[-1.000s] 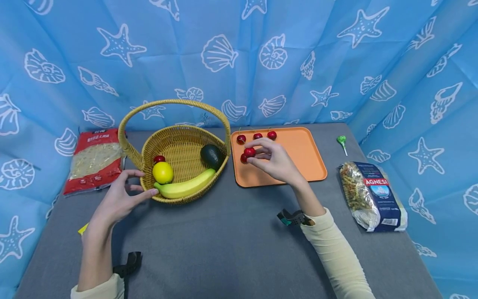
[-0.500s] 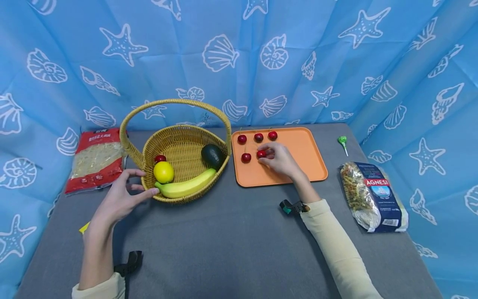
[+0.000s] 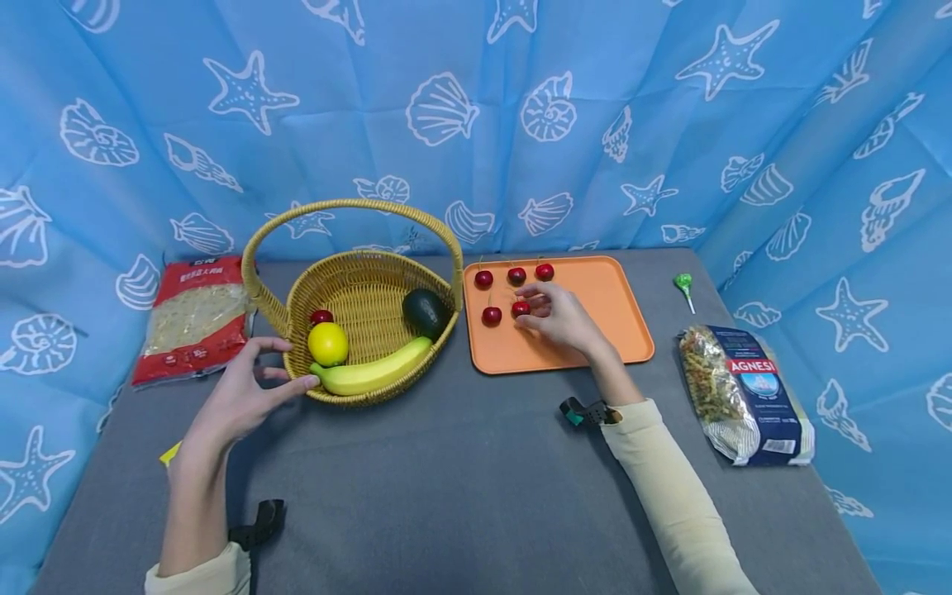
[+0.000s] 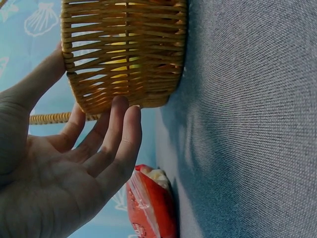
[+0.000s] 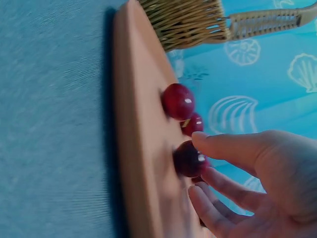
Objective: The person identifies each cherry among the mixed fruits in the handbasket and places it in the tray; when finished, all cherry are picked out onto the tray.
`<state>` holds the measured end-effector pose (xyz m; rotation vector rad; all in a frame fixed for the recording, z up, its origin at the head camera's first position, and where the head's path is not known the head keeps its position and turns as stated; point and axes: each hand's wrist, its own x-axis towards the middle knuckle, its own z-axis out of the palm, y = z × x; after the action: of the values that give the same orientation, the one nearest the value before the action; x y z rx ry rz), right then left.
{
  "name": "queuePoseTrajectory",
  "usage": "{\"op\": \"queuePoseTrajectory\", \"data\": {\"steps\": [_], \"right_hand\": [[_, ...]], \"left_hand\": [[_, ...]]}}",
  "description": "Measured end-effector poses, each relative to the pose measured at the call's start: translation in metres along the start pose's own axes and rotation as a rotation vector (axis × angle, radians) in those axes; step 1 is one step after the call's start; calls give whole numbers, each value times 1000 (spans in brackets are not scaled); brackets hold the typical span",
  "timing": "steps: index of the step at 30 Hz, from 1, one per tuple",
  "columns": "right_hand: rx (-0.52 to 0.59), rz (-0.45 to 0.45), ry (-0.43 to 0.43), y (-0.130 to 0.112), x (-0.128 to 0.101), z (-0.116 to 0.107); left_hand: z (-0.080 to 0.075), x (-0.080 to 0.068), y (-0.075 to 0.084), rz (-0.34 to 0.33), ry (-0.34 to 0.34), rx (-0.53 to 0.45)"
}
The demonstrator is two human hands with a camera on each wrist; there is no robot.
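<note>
Enclosure: blue fabric curtain printed with white shells and starfish (image 3: 476, 124) on three sides; work surface is a grey textured cloth-covered table (image 3: 461, 479), flat and apparently high in friction.

Right hand (image 3: 561, 318) lies over the flat orange plastic tray (image 3: 610, 330). Its fingertips (image 5: 200, 136) sit at a small glossy dark-red cherry (image 3: 521, 308), thumb above and fingers below in the right wrist view; whether the cherry is actually pinched or only touched cannot be told. A second cherry (image 3: 491, 315) lies just beyond the fingertips toward the basket, and three more cherries (image 3: 516, 274) stand in a row on the tray's far edge.

Handling judgement: the cherry is light, round, smooth-skinned and likely to roll or slip on the smooth tray; soft enough to bruise under hard pressure. A light pinch across its widest part, or at the stem where one shows, appears safest.

Left hand (image 3: 241, 397) has fingers straight and relaxed, fingertips (image 4: 124, 114) against the outer wall of the woven wicker basket with hoop handle (image 3: 286, 310), gripping nothing. Inside the basket, past those fingertips: a yellow lemon (image 3: 328, 344), a yellow banana (image 3: 372, 372), a dark avocado (image 3: 424, 312) and one red cherry in the basket (image 3: 321, 316).

Elsewhere: red noodle packet (image 3: 193, 318) beyond the left hand, blue pasta bag (image 3: 744, 392) and green lollipop (image 3: 683, 285) outboard of the right hand
</note>
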<state>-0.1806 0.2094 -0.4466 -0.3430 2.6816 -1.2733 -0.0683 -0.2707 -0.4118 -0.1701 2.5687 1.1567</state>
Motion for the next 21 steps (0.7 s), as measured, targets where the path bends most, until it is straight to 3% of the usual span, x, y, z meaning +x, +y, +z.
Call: {"op": "queuePoseTrajectory", "data": {"steps": [5,12,21], "right_hand": [[64,-71,57,-19,-9,-6],[152,-235,86,-66,-26,-8],[246,-409,-43,-119,-23,25]], "left_hand": [[0,0,0,8,10,4],[1,1,0,13,13,5],[1,1,-2,0,13,15]]}}
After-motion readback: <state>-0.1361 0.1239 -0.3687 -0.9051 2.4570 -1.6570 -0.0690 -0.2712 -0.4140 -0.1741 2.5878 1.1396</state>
